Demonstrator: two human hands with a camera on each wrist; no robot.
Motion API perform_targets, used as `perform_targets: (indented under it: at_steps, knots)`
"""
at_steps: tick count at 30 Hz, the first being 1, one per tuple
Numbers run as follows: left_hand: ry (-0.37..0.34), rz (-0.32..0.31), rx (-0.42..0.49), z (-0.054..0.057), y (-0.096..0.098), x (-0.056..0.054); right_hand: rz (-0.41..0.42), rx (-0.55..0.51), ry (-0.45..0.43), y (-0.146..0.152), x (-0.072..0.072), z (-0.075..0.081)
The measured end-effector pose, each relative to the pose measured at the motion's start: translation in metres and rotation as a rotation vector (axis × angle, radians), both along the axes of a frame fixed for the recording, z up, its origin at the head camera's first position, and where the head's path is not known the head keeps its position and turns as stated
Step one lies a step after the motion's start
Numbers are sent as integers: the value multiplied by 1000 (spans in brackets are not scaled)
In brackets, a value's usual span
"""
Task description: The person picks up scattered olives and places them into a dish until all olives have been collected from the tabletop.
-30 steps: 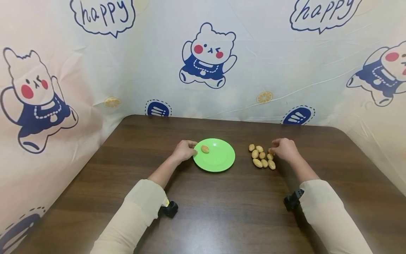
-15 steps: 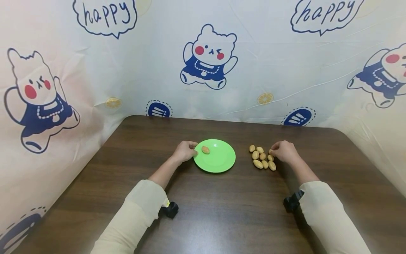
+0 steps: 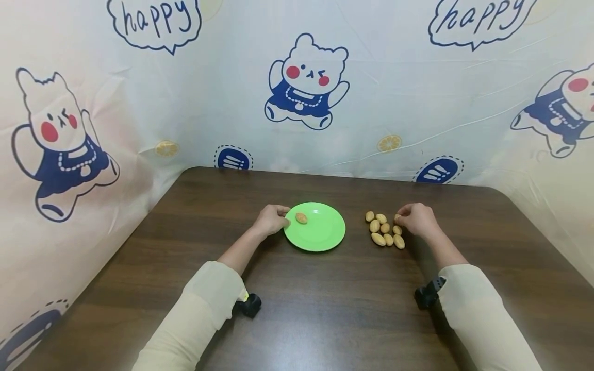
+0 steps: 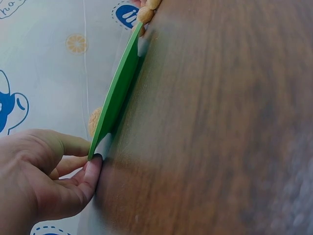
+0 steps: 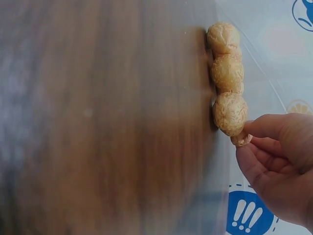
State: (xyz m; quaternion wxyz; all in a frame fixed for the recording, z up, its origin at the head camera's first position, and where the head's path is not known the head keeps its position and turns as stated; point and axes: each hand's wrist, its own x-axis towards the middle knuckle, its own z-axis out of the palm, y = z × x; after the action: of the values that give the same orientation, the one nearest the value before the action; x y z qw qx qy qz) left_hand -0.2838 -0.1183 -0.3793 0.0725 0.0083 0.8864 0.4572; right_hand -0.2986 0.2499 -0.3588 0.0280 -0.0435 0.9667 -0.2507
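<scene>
My left hand (image 3: 270,220) pinches the left rim of a light green plate (image 3: 320,232) between thumb and fingers. On the plate, near that hand, lies one tan, wrinkled walnut-like nut (image 3: 301,218). To the plate's right, several similar nuts (image 3: 375,225) sit in a tight cluster on the table. At the cluster's right edge, my right hand (image 3: 419,219) pinches a nut (image 5: 242,140) between thumb and forefinger, and the fingers partly cover it. A row of larger-looking nuts (image 5: 230,112) stands right beside those fingertips in the right wrist view.
The brown wooden table (image 3: 306,309) reaches back to a hanging cloth (image 3: 223,77) with cartoon bears, which encloses it behind and at both sides. A black camera (image 3: 250,306) sits at the left wrist, another camera (image 3: 427,294) at the right wrist.
My right thumb and forefinger have come together on the nut at the cluster's right edge. My left hand and the plate stay in place; the head view shifts slightly.
</scene>
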Motion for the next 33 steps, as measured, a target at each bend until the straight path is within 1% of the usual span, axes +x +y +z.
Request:
perform_targets:
  at_steps: [6, 15, 22, 26, 33]
  knots:
    - [-4, 7, -7, 0, 0, 0, -1, -32, 33, -4, 1, 2]
    - [-9, 6, 1, -1, 1, 2, -10, -67, 72, -10, 0, -1]
    - [-11, 10, 12, 0, 1, 2, 17, -94, 119, -15, 0, 0]
    - [-10, 10, 9, 0, 1, 1, 38, -113, 123, -22, 0, 1]
    - [-6, 14, 0, -3, 1, 0, 58, -110, 117, -37, -2, 2]
